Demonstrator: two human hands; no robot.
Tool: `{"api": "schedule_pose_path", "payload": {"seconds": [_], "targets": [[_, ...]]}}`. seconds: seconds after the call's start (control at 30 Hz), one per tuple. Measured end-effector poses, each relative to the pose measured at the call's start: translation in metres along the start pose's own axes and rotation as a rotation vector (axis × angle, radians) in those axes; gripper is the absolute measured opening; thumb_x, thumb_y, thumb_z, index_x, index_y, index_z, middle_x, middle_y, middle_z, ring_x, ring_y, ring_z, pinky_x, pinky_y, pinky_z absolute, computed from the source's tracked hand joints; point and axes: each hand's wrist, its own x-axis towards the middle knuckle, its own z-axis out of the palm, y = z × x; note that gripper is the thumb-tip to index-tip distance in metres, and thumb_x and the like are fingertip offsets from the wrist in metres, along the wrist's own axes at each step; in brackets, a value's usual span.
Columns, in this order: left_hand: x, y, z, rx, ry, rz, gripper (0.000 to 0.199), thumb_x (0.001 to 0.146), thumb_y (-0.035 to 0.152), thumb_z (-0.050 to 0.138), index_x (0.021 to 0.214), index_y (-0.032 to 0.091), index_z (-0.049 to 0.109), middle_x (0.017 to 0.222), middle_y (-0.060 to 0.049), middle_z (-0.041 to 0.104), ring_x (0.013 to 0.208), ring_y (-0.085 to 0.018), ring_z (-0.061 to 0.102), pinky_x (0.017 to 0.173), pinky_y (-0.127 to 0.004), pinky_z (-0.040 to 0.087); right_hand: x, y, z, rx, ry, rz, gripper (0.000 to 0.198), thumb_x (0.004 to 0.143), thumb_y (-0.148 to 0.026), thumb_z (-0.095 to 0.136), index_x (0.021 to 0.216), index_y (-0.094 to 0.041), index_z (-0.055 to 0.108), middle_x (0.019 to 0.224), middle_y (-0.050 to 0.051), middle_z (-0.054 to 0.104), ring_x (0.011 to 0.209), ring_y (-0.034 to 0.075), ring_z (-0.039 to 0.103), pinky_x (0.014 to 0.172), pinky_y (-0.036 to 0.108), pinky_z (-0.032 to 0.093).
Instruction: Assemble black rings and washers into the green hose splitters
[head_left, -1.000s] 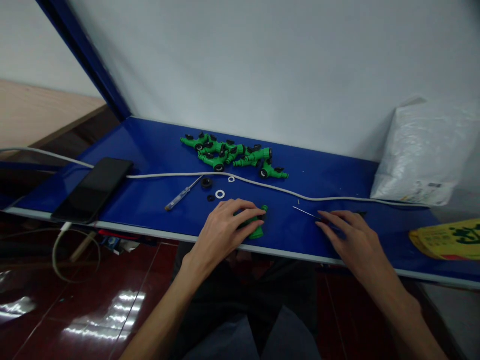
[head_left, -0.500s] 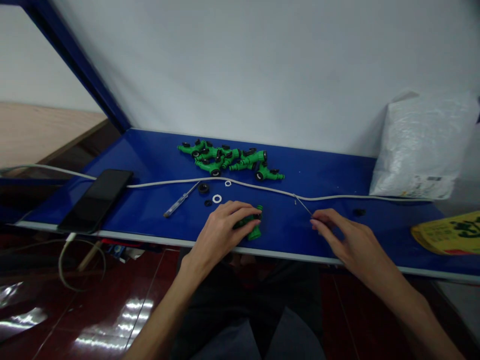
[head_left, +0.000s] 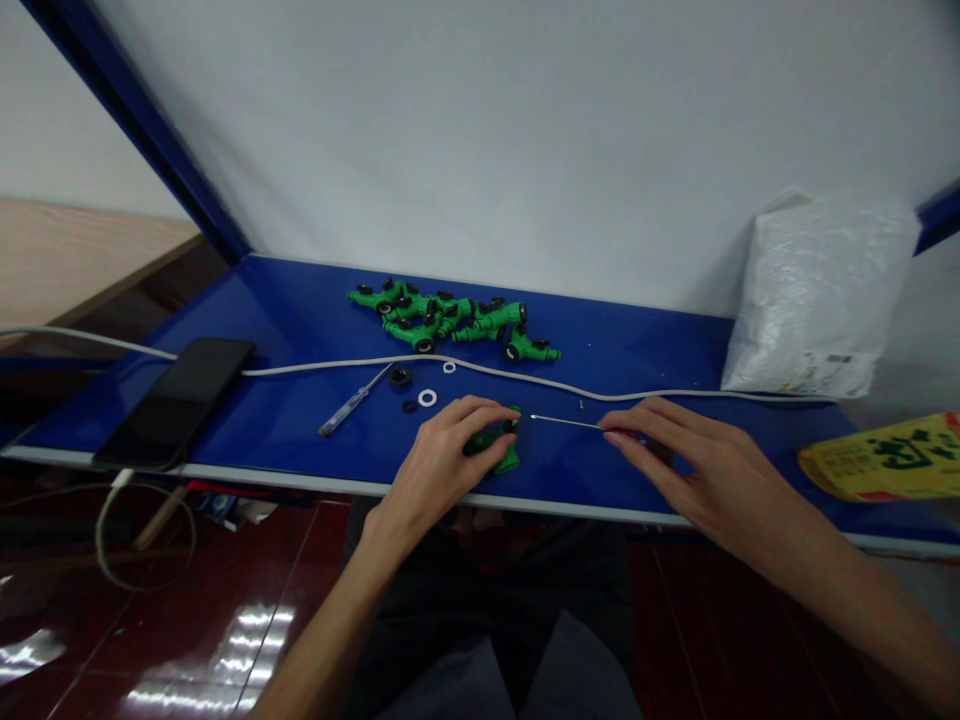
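Driver [head_left: 566, 421] swung away from cable [head_left: 525, 376] to just beside fitting [head_left: 510, 458]; right hand [head_left: 682, 445] grips driver, left hand [head_left: 450, 445] pinches fitting at bench [head_left: 637, 350] front. Cable crosses behind; bag [head_left: 817, 290], packet [head_left: 847, 465] right, contents hidden.

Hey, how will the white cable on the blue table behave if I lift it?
The white cable will probably bend easily, since it lies in gentle curves. Lifting it might nudge the phone, since it seems to pass underneath.

Room btwn phone [head_left: 176, 400] & clear-hdl screwdriver [head_left: 345, 410]; cable [head_left: 517, 375] fronts green fittings [head_left: 406, 332].
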Motion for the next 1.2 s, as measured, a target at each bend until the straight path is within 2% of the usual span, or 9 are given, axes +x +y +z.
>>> {"api": "schedule_pose_path", "payload": {"seconds": [0.07,0.13,0.3,0.57,0.83,1.2], "targets": [[0.001,0.002,0.0,-0.004,0.014,-0.027,0.03,0.094,0.027,0.069,0.124,0.027,0.069,0.119,-0.004,0.071,0.106,-0.018,0.068,0.096,-0.033,0.054,0.001,0.001,-0.003,-0.047,-0.018,-0.092,0.035,0.107,-0.031,0.039,0.119,-0.022,0.07,0.114,0.009,0.073,0.109,0.028,0.068,0.094,0.044,0.057],[0.003,0.004,0.001,-0.002,0.023,-0.044,0.034,0.092,0.03,0.071,0.126,0.026,0.069,0.121,-0.005,0.07,0.107,-0.019,0.068,0.098,-0.034,0.054,0.005,-0.001,-0.005,-0.072,-0.029,-0.151,0.04,0.108,-0.029,0.033,0.117,-0.021,0.071,0.112,0.011,0.072,0.106,0.027,0.068,0.089,0.041,0.058],[0.007,0.003,0.005,-0.029,-0.012,-0.093,0.022,0.093,0.032,0.07,0.113,0.024,0.076,0.117,-0.005,0.073,0.109,-0.021,0.069,0.1,-0.036,0.052,0.02,-0.01,-0.006,-0.073,-0.071,-0.128,0.033,0.107,-0.027,0.04,0.118,-0.017,0.07,0.104,0.011,0.065,0.087,0.02,0.067,0.077,0.033,0.056],[0.007,0.001,0.006,-0.113,-0.017,-0.139,0.021,0.092,0.033,0.073,0.111,0.025,0.078,0.114,-0.003,0.075,0.106,-0.019,0.07,0.097,-0.031,0.051,0.03,-0.011,-0.003,-0.105,-0.086,-0.196,0.021,0.105,-0.02,0.049,0.115,-0.018,0.067,0.1,0.007,0.06,0.08,0.016,0.062,0.071,0.029,0.05],[0.007,0.0,0.004,-0.137,-0.024,-0.136,0.021,0.091,0.033,0.074,0.11,0.025,0.079,0.113,-0.002,0.075,0.106,-0.018,0.07,0.098,-0.03,0.051,0.037,-0.014,-0.004,-0.153,-0.073,-0.267,0.028,0.107,-0.021,0.043,0.108,-0.014,0.069,0.097,0.01,0.061,0.079,0.019,0.063,0.07,0.03,0.05],[0.007,-0.002,0.004,-0.147,-0.029,-0.129,0.021,0.091,0.033,0.073,0.111,0.025,0.078,0.113,-0.002,0.074,0.107,-0.019,0.069,0.099,-0.03,0.049,0.045,-0.02,-0.009,-0.192,-0.109,-0.279,0.027,0.105,-0.017,0.042,0.105,-0.014,0.069,0.095,0.009,0.059,0.076,0.018,0.059,0.066,0.028,0.045]]}}
